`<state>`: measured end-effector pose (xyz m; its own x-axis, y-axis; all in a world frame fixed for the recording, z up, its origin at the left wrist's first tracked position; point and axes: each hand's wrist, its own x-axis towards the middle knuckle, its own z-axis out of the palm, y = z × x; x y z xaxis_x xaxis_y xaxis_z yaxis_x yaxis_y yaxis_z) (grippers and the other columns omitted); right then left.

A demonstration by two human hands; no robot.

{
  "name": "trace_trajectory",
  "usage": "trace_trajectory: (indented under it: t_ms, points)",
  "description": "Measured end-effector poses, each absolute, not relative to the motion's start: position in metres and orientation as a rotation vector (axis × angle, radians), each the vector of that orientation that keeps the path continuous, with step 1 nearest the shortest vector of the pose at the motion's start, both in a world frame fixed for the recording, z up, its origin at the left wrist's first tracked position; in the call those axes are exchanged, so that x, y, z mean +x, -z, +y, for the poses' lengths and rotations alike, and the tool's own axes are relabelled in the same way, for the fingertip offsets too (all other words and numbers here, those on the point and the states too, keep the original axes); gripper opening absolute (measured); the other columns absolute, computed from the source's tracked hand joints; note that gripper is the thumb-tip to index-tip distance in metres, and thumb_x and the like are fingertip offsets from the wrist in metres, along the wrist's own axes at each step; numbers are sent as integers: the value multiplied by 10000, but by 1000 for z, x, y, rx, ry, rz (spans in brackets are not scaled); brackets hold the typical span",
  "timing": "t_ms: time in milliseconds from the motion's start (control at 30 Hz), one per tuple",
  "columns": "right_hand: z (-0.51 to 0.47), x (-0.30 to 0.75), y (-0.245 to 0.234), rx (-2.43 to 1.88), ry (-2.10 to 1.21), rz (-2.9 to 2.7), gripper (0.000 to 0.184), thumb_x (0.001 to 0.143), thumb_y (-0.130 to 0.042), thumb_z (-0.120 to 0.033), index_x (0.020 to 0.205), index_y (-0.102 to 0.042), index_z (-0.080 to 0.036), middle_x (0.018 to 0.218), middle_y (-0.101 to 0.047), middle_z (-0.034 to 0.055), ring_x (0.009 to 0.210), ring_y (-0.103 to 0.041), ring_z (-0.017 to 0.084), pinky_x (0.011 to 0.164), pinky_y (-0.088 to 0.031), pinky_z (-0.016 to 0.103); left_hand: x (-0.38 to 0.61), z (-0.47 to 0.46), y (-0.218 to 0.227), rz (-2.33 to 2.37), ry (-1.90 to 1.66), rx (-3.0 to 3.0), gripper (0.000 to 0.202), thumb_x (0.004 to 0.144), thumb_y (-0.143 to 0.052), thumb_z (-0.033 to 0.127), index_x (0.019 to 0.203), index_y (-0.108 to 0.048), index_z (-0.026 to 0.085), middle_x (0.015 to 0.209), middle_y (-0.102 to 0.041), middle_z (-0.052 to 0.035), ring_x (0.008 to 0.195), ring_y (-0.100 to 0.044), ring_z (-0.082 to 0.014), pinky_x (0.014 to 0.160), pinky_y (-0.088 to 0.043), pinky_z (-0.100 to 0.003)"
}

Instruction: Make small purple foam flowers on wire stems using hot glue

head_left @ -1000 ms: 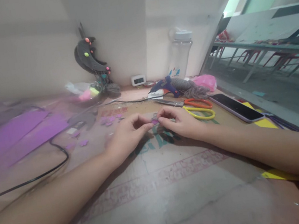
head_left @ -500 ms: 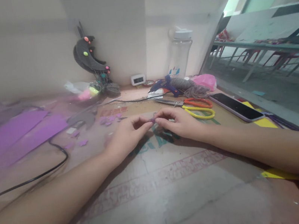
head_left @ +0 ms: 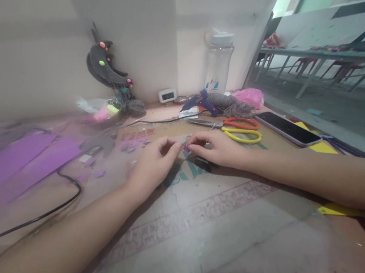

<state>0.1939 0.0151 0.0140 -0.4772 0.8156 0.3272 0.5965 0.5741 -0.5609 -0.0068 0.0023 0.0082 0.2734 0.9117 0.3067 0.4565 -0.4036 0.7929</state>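
My right hand (head_left: pixel 217 148) pinches a small purple piece (head_left: pixel 186 149) between thumb and forefinger, low over the board. Its exact shape is too small and blurred to tell. Just left of it, the thumb and forefinger of my left hand (head_left: pixel 157 161) are pressed together; whether anything sits between them is hidden. Beyond my left hand lie several small purple cut-outs (head_left: pixel 130 144), and another flower-like cut-out (head_left: pixel 99 173) is further left. Scissors (head_left: pixel 242 129) with one orange and one yellow handle lie just behind my right hand.
A blue glue gun (head_left: pixel 210 104), grey yarn (head_left: pixel 229 103) and a clear bottle (head_left: pixel 219 63) stand behind. At right lies a phone (head_left: pixel 287 128). Purple sheets (head_left: pixel 34 160) and a black cable (head_left: pixel 76 190) are at left. A dark crescent ornament (head_left: pixel 104 70) and small clock (head_left: pixel 167 95) are by the wall.
My left fingertips have drawn slightly left, away from my right ones. The purple piece, earlier between both hands' fingertips, now shows at my right fingertips. The view has shifted slightly.
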Motion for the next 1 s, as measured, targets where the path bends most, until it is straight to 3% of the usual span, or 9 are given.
trace_trajectory:
  t_ms: [1000]
  points:
    - [17,194,-12,-1115,-475,-2146,199,869,-550,-310,788,-665,-170,724,-653,19,686,-569,144,648,-417,254,-7,1,-9,1197,-926,2016,236,889,-544,371,776,-664,203,725,-701,-18,658,-605,-169,636,-443,-284]
